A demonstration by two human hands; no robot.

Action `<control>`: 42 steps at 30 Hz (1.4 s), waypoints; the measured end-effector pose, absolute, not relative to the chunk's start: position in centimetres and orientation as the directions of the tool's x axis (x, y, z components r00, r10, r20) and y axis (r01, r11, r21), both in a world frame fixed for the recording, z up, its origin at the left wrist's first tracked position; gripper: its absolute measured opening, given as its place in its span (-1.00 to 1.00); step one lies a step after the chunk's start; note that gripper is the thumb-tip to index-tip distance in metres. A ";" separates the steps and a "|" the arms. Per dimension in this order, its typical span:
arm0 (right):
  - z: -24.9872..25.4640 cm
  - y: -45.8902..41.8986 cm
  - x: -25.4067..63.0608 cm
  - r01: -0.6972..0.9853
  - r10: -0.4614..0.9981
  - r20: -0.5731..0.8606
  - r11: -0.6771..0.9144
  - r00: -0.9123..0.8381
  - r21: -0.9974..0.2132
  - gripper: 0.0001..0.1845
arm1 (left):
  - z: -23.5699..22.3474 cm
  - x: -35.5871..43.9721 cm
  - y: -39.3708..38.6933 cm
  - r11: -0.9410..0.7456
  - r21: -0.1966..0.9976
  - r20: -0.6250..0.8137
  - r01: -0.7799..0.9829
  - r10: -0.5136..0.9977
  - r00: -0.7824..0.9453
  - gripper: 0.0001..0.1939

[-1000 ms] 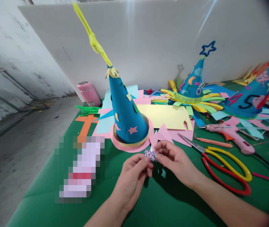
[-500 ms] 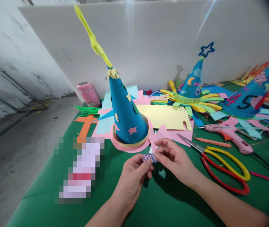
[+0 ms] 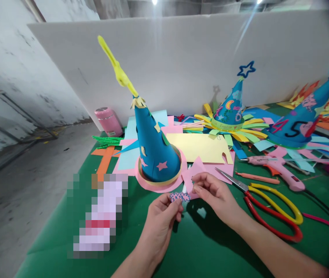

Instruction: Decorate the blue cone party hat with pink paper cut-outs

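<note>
My left hand point(image 3: 160, 222) pinches a small pink paper cutout point(image 3: 180, 197) with a wavy, dark blue edge between thumb and fingers. Just to its right, my right hand point(image 3: 215, 195) is closed with thumb and fingertips together, apart from the cutout. A tiny dark-edged bit shows at those fingertips, too small to name. Behind both hands stands a blue paper cone hat point(image 3: 156, 148) with pink stars, a pink brim and a yellow pipe cleaner at its tip. Pink paper pieces point(image 3: 195, 170) lie just beyond my right fingertips.
Open scissors point(image 3: 250, 189) with red and yellow handles lie right of my right hand. Beyond them are a pink glue gun point(image 3: 282, 168) and an orange marker point(image 3: 257, 177). Two more cone hats point(image 3: 229, 108) stand at the back right. A pink bottle point(image 3: 108, 121) is back left.
My hands have moved apart: the right has let go of the cutout, which stays in my left and shows more fully. The view has tilted up slightly.
</note>
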State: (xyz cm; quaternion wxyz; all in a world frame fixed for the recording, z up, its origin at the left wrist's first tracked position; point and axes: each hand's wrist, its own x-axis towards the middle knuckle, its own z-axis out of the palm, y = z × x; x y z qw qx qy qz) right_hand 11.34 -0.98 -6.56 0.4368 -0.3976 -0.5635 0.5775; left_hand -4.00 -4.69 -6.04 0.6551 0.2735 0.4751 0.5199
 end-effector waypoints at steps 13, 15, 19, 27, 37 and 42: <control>-6.3 -1.8 10.2 0.116 0.896 0.034 0.094 -0.444 -0.989 -0.95 | -6.3 -3.8 -4.9 0.271 0.929 -0.271 -0.252 0.962 0.036 -0.86; -6.3 -1.8 10.3 0.135 0.899 0.045 0.114 -0.435 -0.984 -0.93 | -6.2 -3.8 -4.9 0.273 0.930 -0.274 -0.246 0.961 0.031 -0.86; -6.1 -1.8 10.4 0.170 0.905 0.078 0.162 -0.418 -0.972 -0.93 | -6.0 -3.9 -4.9 0.272 0.926 -0.282 -0.261 0.959 -0.001 -0.86; -6.2 -2.4 10.6 0.304 0.811 0.447 0.564 -0.377 -0.767 -0.89 | -5.9 -4.0 -4.9 0.257 0.913 -0.274 -0.316 0.962 -0.008 -0.89; -7.0 -2.4 11.3 0.482 0.628 0.632 0.770 -0.454 -0.419 -0.80 | -5.4 -4.1 -5.2 0.236 0.899 -0.231 -0.370 0.971 0.056 -0.90; -6.8 -2.5 11.3 0.500 0.636 0.614 0.763 -0.467 -0.410 -0.80 | -5.2 -4.1 -5.1 0.242 0.899 -0.240 -0.365 0.969 0.054 -0.89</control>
